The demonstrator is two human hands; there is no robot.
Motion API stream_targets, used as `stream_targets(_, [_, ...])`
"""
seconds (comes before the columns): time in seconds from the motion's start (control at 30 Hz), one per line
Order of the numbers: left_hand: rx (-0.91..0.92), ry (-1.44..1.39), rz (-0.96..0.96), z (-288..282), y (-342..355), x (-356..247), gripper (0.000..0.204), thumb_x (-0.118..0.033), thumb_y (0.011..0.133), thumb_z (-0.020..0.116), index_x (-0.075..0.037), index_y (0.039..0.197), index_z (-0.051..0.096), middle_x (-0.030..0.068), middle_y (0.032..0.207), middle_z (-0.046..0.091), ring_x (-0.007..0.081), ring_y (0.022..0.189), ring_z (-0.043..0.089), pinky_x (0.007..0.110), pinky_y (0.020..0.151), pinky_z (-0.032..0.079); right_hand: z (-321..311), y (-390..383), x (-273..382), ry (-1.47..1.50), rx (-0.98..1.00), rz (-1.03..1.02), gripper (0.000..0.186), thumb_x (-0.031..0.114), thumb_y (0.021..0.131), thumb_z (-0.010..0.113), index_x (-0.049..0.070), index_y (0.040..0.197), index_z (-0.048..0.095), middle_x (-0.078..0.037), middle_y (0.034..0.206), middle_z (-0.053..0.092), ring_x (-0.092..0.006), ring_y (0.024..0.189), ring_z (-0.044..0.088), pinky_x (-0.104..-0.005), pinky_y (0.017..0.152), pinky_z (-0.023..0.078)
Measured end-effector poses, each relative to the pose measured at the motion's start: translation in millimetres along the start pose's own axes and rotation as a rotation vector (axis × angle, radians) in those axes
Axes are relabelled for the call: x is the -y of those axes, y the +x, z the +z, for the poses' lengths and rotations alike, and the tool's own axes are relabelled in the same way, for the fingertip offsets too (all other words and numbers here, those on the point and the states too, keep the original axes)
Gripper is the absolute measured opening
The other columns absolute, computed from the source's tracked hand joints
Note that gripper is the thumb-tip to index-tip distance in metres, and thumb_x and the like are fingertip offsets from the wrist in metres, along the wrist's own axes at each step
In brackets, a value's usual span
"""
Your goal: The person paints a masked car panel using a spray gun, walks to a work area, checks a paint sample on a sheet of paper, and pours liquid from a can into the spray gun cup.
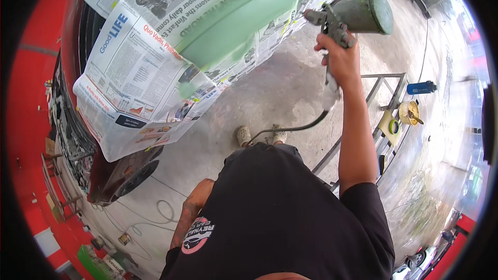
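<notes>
My right hand (342, 62) is wrapped round the handle of a spray gun (336, 30), raised at the upper right. The gun's large green paint cup (368, 14) points away to the right, and its nozzle faces left. From the handle a black hose (306, 126) runs down past my feet. Left of the nozzle, apart from it, is a car panel coated pale green (249, 15), framed by masking newspaper (135, 72). Some green overspray lies on the paper. My left hand (205, 193) hangs low beside my black shirt, its fingers hidden.
The papered car has a dark red body (111, 181) at the left. To my right stands a metal frame rack (376, 93) with a blue bottle (421, 88), a tub (410, 112) and a green tape roll (394, 126). A thin hose (165, 210) coils on the concrete floor.
</notes>
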State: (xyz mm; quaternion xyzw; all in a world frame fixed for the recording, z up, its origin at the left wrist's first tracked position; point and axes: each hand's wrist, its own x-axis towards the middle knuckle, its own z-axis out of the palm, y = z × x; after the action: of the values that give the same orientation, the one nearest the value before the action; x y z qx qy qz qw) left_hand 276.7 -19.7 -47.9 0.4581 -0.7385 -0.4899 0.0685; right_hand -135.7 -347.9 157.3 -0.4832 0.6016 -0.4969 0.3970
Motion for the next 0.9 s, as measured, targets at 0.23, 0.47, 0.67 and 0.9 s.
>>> stream_targets(0.23, [-0.034,0.0,0.005,2,-11,15,0.026,-0.023,0.083,0.058,0.0,0.087,0.069,0.025,0.089,0.065,0.045,0.084,0.06,0.051,0.072,0.046,-34,36,-28,0.115,-0.228,-0.039,0.024,0.012,0.084,0.067,-0.001,0.104,0.064,-0.008,0.088,0.068,-0.016,0.075,0.068,-0.028,0.052,0.052])
stream_targets(0.47, [0.29,0.421,-0.292,-37,-7,-32,0.023,-0.021,0.072,0.07,-0.006,0.089,0.069,0.0157,0.088,0.07,0.0364,0.082,0.066,0.046,0.074,0.05,-49,-45,-94,0.125,-0.093,0.099,0.034,0.01,0.088,0.065,0.001,0.121,0.062,-0.006,0.107,0.069,-0.0161,0.1,0.066,-0.0315,0.066,0.057])
stream_targets(0.67, [0.286,0.531,-0.367,-110,77,-177,0.037,-0.019,0.074,0.075,-0.007,0.108,0.068,0.0107,0.095,0.07,0.0299,0.093,0.067,0.044,0.08,0.049,-52,-145,-170,-0.218,0.105,-0.023,0.042,0.004,0.086,0.065,0.0,0.127,0.059,-0.009,0.109,0.069,-0.0226,0.096,0.068,-0.0347,0.076,0.054])
stream_targets(0.9, [-0.117,0.549,-0.147,-114,189,-269,0.062,-0.027,0.078,0.08,-0.004,0.13,0.058,0.0177,0.125,0.061,0.0351,0.115,0.057,0.044,0.097,0.046,-52,-208,-196,-0.314,0.436,0.093,0.036,0.005,0.075,0.068,0.004,0.111,0.064,-0.02,0.104,0.067,-0.0418,0.095,0.064,-0.0472,0.083,0.052])
